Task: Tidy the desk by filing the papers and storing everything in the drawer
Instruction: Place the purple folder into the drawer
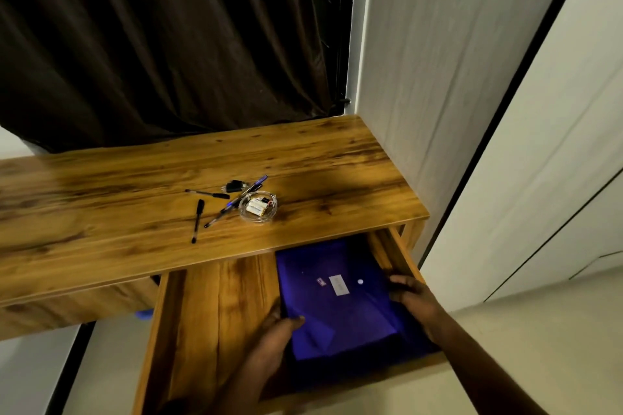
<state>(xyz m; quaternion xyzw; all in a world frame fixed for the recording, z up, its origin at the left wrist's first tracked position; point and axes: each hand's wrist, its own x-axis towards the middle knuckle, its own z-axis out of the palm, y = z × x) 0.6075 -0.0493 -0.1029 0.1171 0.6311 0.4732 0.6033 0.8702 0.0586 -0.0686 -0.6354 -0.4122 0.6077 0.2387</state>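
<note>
While the drawer [215,313] stands pulled out beneath the worktop [135,195], a blue folder [340,296] is held flat within its right half; whether it is resting on the bottom cannot be told. Its left edge is pinched by the left hand [273,344], thumb on top, and its right edge appears to be gripped by the right hand [413,300]. Pens [199,219] and a glass dish [258,221] of batteries [258,205] are seen on the worktop.

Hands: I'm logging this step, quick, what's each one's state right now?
Left hand: grips the blue translucent plastic folder at its near-left corner.
Right hand: grips the folder's right edge.
</note>
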